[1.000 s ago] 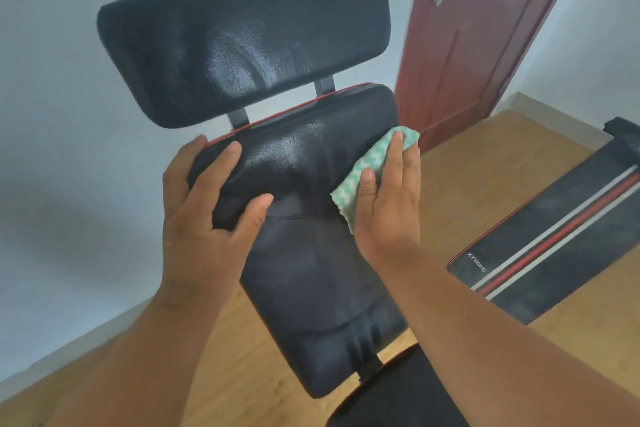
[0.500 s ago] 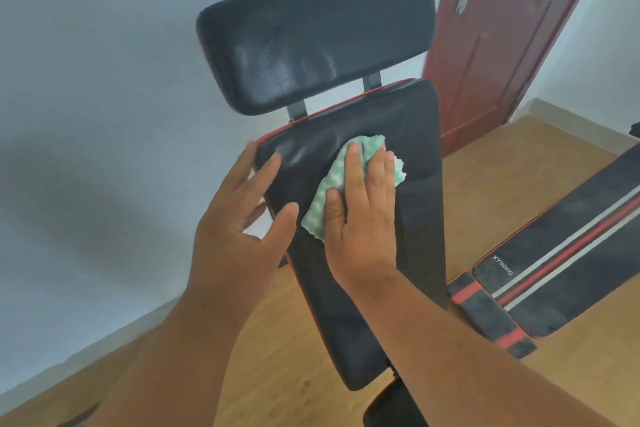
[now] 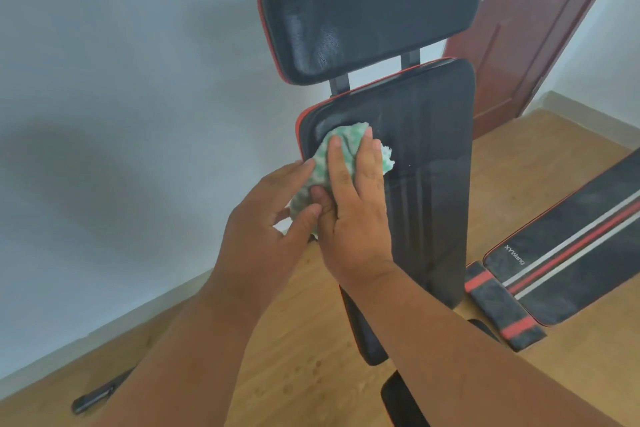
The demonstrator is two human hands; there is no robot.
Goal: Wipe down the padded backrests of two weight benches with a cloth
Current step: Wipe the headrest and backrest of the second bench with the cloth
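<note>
The upright black backrest (image 3: 429,184) with red piping stands before me, its wide head pad (image 3: 370,10) above it. A green-and-white cloth (image 3: 346,139) lies on the backrest's upper left corner. My right hand (image 3: 353,204) presses it flat with straight fingers. My left hand (image 3: 263,218) is at the pad's left edge; its curled fingers and thumb close round the cloth's lower left end. A second bench (image 3: 571,253), black with red and white stripes, lies flat on the floor to the right.
A dark red door (image 3: 540,28) is behind the bench on the right. A grey wall fills the left. Below is wooden floor with a small padded block (image 3: 502,305) by the second bench and a dark bar (image 3: 97,395) at lower left.
My right hand slid the cloth from the backrest's right side across to its upper left corner. My left hand went from resting open on the left edge to closing on the cloth.
</note>
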